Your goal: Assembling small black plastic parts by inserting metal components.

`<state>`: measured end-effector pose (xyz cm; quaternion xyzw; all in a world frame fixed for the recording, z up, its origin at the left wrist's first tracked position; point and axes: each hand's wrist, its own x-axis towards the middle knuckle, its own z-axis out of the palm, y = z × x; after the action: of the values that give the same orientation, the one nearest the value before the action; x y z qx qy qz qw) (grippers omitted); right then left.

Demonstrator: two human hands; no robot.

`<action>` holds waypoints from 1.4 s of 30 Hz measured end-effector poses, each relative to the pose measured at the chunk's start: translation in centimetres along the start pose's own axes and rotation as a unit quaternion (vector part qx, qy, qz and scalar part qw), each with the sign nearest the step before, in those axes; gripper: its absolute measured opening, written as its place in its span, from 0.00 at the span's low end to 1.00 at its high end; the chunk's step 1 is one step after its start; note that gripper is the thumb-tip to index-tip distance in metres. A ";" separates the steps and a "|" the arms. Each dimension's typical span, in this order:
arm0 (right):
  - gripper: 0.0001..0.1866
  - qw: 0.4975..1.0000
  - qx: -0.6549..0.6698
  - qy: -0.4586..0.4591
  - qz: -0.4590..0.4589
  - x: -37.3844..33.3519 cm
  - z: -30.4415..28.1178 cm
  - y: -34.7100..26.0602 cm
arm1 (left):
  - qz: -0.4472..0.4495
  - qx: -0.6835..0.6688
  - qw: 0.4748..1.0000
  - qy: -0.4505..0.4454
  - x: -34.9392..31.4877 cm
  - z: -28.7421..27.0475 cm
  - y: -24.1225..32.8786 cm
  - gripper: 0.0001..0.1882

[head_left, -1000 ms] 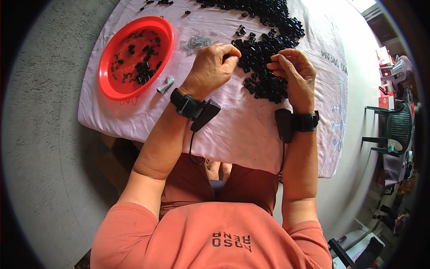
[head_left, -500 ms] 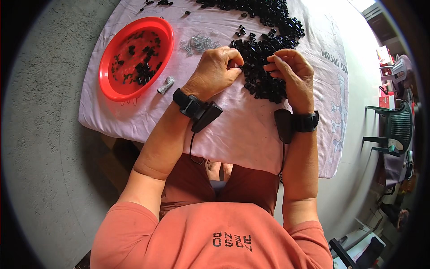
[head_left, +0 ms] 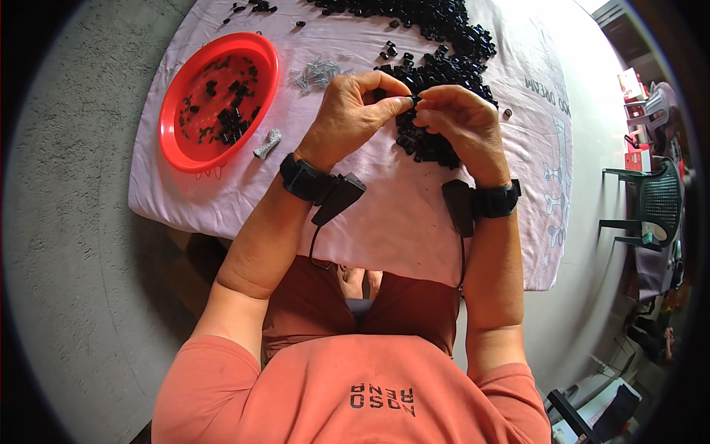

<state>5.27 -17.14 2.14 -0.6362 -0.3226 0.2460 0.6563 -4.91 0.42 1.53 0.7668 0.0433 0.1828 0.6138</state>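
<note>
My left hand (head_left: 356, 115) and my right hand (head_left: 467, 127) meet over a pile of small black plastic pieces (head_left: 425, 144). Their thumbs and forefingers pinch together at one small black plastic piece (head_left: 415, 99), mostly covered by the fingertips. Whether the right fingers grip a separate part cannot be made out. Just beyond my left hand lies a loose heap of thin, clear or silvery pins (head_left: 316, 75). More black pieces sit in a red basin (head_left: 198, 154) at the left.
A pink cloth (head_left: 370, 214) covers the table. Between basin and left forearm lies a small greyish-white twisted bundle (head_left: 267, 143). One stray small piece (head_left: 507, 113) rests right of the pile. A green chair (head_left: 658, 203) stands on the floor at the right.
Both hands have come together; the right moved left until its fingertips reached the left's. The small black piece now shows between them.
</note>
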 end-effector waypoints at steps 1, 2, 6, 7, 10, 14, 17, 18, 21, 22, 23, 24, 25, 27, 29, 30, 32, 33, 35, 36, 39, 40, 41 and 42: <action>0.09 1.000 -0.001 -0.008 0.003 0.0 0.1 -0.1 | 0.008 -0.003 1.000 -0.002 -0.1 0.2 0.3 0.06; 0.09 1.000 0.000 -0.016 0.006 -0.1 0.2 0.0 | -0.002 -0.013 1.000 -0.007 -0.2 0.3 0.5 0.06; 0.08 0.999 0.024 -0.021 0.023 0.0 0.0 0.3 | -0.022 -0.046 0.999 -0.018 -0.2 0.5 0.9 0.06; 0.07 0.999 0.030 -0.016 0.020 0.0 0.1 0.1 | -0.022 -0.053 0.998 -0.019 -0.2 0.4 0.8 0.06; 0.07 0.997 0.072 0.009 0.013 0.0 0.1 -0.1 | -0.045 -0.055 0.997 0.023 0.0 -0.3 0.5 0.06; 0.07 0.994 0.103 0.035 -0.004 0.1 -0.2 -0.1 | 0.034 0.185 0.980 0.070 0.1 -1.8 -0.9 0.05; 0.06 0.992 0.112 0.062 -0.002 0.0 -0.5 0.2 | 0.054 0.252 0.965 0.054 -0.1 -1.7 -0.9 0.06; 0.07 0.991 0.112 0.070 -0.007 0.1 -0.6 0.2 | 0.047 0.247 0.967 0.047 -0.2 -1.5 -0.8 0.06; 0.07 0.989 0.111 0.098 -0.018 0.1 -0.8 0.4 | 0.035 0.241 0.969 0.028 -0.3 -1.0 -0.9 0.06; 0.07 0.988 0.112 0.108 -0.019 0.1 -0.8 0.5 | 0.036 0.244 0.969 0.023 -0.3 -0.8 -0.9 0.06; 0.07 0.987 0.112 0.117 -0.020 0.2 -0.9 0.6 | 0.037 0.246 0.968 0.019 -0.3 -0.7 -1.0 0.06; 0.07 0.987 0.118 0.111 -0.019 0.2 -0.9 0.6 | 0.035 0.250 0.967 0.017 -0.3 -0.6 -1.0 0.05; 0.07 0.987 0.123 0.104 -0.018 0.2 -0.8 0.6 | 0.033 0.254 0.966 0.014 -0.4 -0.5 -1.1 0.05; 0.07 0.988 0.127 0.090 -0.013 0.2 -0.8 0.6 | 0.034 0.264 0.964 0.008 -0.4 -0.5 -1.1 0.05; 0.08 0.989 0.124 0.075 -0.006 0.2 -0.8 0.5 | 0.038 0.276 0.960 0.000 -0.4 -0.7 -1.0 0.05; 0.07 0.989 0.125 0.075 -0.006 0.2 -0.8 0.4 | 0.044 0.275 0.960 -0.002 -0.4 -0.8 -1.0 0.04; 0.06 0.989 0.128 0.075 -0.005 0.1 -0.8 0.4 | 0.055 0.274 0.960 -0.006 -0.4 -1.2 -0.9 0.04; 0.06 0.989 0.122 0.077 -0.002 0.1 -0.8 0.4 | 0.054 0.280 0.959 -0.003 -0.4 -1.3 -0.8 0.04; 0.05 0.990 0.112 0.080 0.002 0.1 -0.8 0.3 | 0.052 0.291 0.955 0.003 -0.4 -1.7 -0.5 0.04; 0.06 0.992 0.097 0.076 0.001 0.2 -0.8 0.3 | 0.046 0.299 0.953 -0.004 -0.4 -2.0 -0.6 0.04; 0.08 0.996 0.063 0.065 -0.004 0.1 -0.8 0.4 | 0.028 0.311 0.950 -0.020 -0.5 -2.6 -0.8 0.04; 0.08 0.996 0.059 0.063 -0.007 0.1 -0.7 0.2 | 0.022 0.307 0.951 -0.022 -0.5 -2.7 -0.7 0.04; 0.09 0.997 0.055 0.061 -0.010 0.1 -0.6 0.1 | 0.015 0.303 0.953 -0.024 -0.6 -2.7 -0.6 0.04; 0.09 0.998 0.046 0.052 -0.005 0.0 -0.7 0.2 | 0.032 0.291 0.956 -0.011 -0.5 -2.6 -0.7 0.04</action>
<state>5.80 -17.58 2.00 -0.6155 -0.2797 0.2243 0.7018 -6.16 2.84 1.21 0.9152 0.0635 0.1734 0.3582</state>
